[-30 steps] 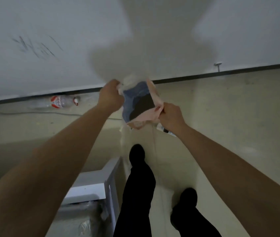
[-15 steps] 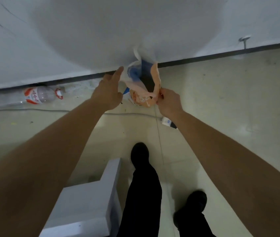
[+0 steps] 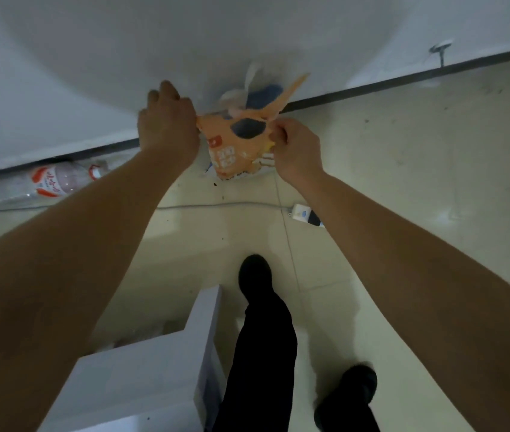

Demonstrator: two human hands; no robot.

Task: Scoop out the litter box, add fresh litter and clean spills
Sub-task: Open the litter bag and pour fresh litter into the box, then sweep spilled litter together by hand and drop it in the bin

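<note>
Gripping bag (image 3: 234, 148): left hand (image 3: 167, 127), right hand (image 3: 297, 152).

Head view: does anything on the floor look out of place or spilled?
A plastic bottle lies on its side against the wall, and a few dark specks dot the floor below the held orange bag.

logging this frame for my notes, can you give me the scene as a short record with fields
left grip: holds left edge of orange bag
right grip: pinches the bag's right edge
bag: held up between both grips
floor, far left: plastic bottle lying on its side
floor ahead of feet: cable, white plug
lower left: white box
</note>
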